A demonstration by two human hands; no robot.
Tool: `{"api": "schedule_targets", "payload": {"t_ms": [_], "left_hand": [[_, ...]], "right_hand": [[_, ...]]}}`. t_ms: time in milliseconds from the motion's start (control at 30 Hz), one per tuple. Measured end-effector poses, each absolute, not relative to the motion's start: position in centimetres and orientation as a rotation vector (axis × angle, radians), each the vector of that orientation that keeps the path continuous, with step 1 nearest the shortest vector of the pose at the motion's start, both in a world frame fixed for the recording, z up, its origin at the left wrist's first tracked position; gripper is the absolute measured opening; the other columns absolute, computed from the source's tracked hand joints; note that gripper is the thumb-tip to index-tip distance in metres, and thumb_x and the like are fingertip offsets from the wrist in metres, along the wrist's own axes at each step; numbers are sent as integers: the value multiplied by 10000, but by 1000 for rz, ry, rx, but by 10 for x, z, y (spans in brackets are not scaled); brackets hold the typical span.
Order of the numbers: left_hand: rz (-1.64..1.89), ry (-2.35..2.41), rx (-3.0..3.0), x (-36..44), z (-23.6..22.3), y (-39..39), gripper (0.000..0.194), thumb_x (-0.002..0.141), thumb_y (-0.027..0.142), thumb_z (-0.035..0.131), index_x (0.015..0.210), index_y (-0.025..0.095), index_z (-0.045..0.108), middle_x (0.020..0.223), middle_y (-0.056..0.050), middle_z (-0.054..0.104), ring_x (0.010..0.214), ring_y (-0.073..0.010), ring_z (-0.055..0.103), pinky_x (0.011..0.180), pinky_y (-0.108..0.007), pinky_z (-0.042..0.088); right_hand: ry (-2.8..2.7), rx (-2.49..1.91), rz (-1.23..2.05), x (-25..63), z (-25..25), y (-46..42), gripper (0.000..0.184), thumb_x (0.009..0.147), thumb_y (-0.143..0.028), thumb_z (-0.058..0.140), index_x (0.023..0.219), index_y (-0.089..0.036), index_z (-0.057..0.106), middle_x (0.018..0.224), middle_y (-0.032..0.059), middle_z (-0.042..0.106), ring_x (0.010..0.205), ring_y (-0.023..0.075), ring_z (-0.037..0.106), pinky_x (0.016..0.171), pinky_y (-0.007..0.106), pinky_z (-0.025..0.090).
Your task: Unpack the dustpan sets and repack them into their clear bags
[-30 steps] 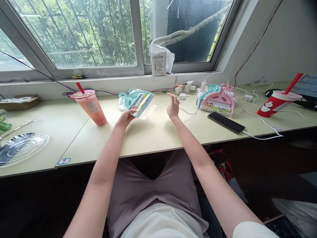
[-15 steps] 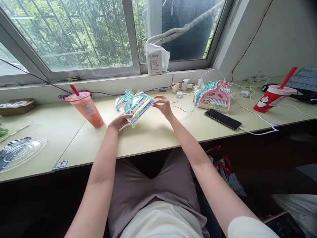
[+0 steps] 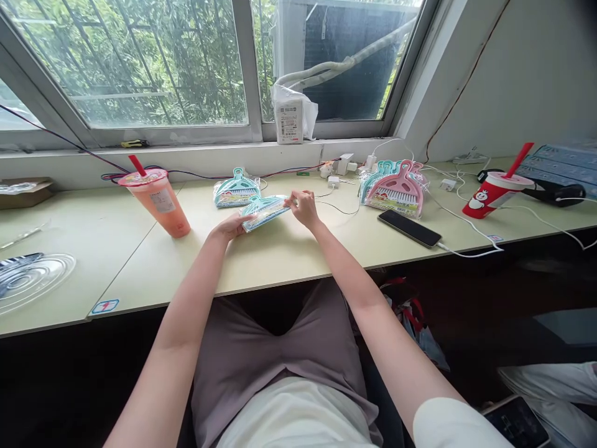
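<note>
A teal mini dustpan and brush set (image 3: 267,212) in clear plastic wrap is tilted just above the desk. My left hand (image 3: 232,225) grips its left end, thumb on top. At the right end, my right hand (image 3: 304,208) has its fingers pinched on the edge of the wrapping. Just behind lies another teal dustpan set (image 3: 237,189), also wrapped, flat on the desk. Off to the right, a pile of wrapped dustpan sets (image 3: 396,190) has a pink one in front and teal ones behind.
An orange drink cup (image 3: 161,202) stands left of my hands. To the right are a black phone (image 3: 409,228) on a charging cable, a red cup (image 3: 497,194) with a straw, and several white chargers (image 3: 345,163). A clear lid-like disc (image 3: 40,280) lies far left.
The held dustpan set has tipped flatter and lower, uncovering the one behind it. My right hand's fingers have closed from a loose reach into a pinch at its right end.
</note>
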State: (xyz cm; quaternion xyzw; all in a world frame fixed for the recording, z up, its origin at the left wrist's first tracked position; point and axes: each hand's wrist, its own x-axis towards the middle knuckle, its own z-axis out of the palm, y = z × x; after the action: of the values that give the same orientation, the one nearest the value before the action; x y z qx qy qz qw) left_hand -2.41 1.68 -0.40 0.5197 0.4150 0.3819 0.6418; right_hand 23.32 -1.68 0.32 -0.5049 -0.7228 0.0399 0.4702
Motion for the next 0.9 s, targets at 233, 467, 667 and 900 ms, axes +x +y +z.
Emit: {"api": "schedule_targets", "payload": {"t_ms": [233, 467, 667, 900], "left_hand": [[775, 971, 1293, -19, 2, 11, 577, 507, 120, 937, 1031, 134, 694, 927, -98, 740, 744, -194, 693, 522, -212, 533], [896, 905, 1446, -21, -5, 15, 1048, 542, 151, 922, 1476, 235, 454, 1265, -136, 665, 1063, -267, 695, 798, -313, 603], [930, 847, 1539, -20, -10, 20, 1241, 540, 209, 947, 1586, 263, 281, 1463, -170, 536, 1339, -342, 548, 1119, -494, 464], [966, 836, 1625, -17, -9, 22, 1381, 482, 273, 979, 1614, 189, 192, 1518, -222, 457, 1418, -378, 454, 1201, -513, 356]], "right_hand": [[-1742, -1272, 114, 236, -2, -10, 198, 918, -270, 626, 732, -234, 567, 803, 16, 782, 909, 216, 688, 1099, 414, 317], [-1651, -1175, 80, 236, -9, -3, 194, 893, -282, 681, 713, -224, 642, 912, 53, 743, 954, 234, 646, 997, 399, 447], [-1479, -1071, 253, 243, -17, 11, 227, 794, -358, 802, 687, -212, 665, 1320, 81, 595, 1280, 279, 539, 1137, 488, 401], [-1327, -953, 701, 238, -22, 9, 303, 690, -299, 864, 934, -234, 696, 1223, 59, 673, 1335, 262, 535, 1158, 438, 427]]}}
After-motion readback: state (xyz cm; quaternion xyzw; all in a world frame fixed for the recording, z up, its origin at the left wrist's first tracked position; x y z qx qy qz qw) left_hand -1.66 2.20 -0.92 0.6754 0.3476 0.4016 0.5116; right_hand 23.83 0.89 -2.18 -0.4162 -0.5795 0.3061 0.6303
